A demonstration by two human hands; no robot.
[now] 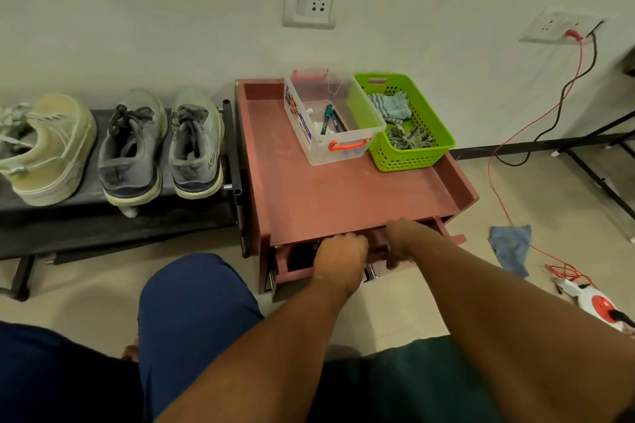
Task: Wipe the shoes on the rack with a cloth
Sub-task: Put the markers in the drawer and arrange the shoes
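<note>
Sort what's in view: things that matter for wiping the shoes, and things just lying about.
For the job: grey shoes; pale shoe; shoe rack; blue cloth on the floor; cloths in the green basket.

Lying about: clear box of pens; red cable; wall socket.

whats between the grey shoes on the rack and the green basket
In the head view, the clear plastic box holding markers sits between the grey shoes and the green basket, touching the basket on the red cabinet top.

Both bare forearms reach forward, side by side. The left hand [340, 256] and right hand [403, 244] are curled, knuckles up (fingertips hidden).
</note>
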